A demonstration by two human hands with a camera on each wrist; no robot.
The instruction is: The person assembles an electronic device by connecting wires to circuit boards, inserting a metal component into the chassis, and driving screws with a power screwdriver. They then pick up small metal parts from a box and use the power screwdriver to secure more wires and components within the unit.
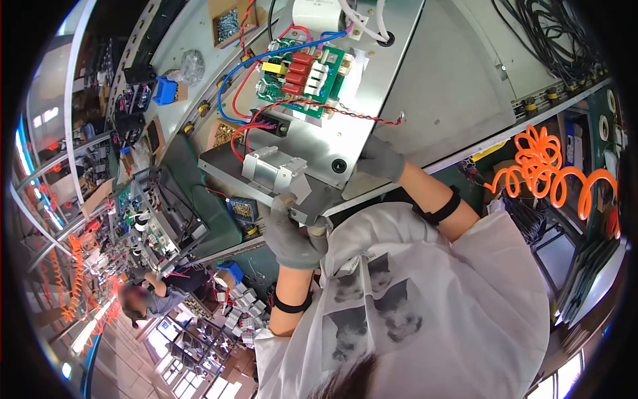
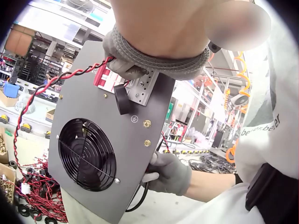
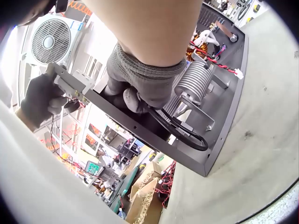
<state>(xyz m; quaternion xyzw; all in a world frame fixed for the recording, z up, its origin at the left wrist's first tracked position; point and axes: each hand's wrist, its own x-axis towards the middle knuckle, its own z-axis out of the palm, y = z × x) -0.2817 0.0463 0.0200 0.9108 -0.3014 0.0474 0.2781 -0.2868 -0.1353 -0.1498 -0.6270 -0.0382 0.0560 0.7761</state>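
A grey metal chassis [image 1: 339, 136] carries a green circuit board [image 1: 297, 80]; its fan panel [image 2: 100, 109] shows in the left wrist view. My gloved left hand [image 1: 292, 233] grips the chassis corner beside a bracket; the left wrist view shows this hand [image 2: 135, 58] by a red-and-white part [image 2: 106, 80] and a hanging round black piece [image 2: 123, 99]. Inside the chassis rim, my gloved right hand [image 3: 140, 86] has its fingers curled at a black cable [image 3: 180, 134], near a ribbed silver cylinder [image 3: 194, 83]. The right fingertips are partly hidden.
Orange coiled hose [image 1: 551, 166] hangs at the right, with black cables [image 1: 565, 40] above it. Boxes of small brass-coloured parts [image 3: 142, 205] and red-black wires [image 2: 44, 196] lie around the bench. Another person [image 1: 149, 299] is at the far left.
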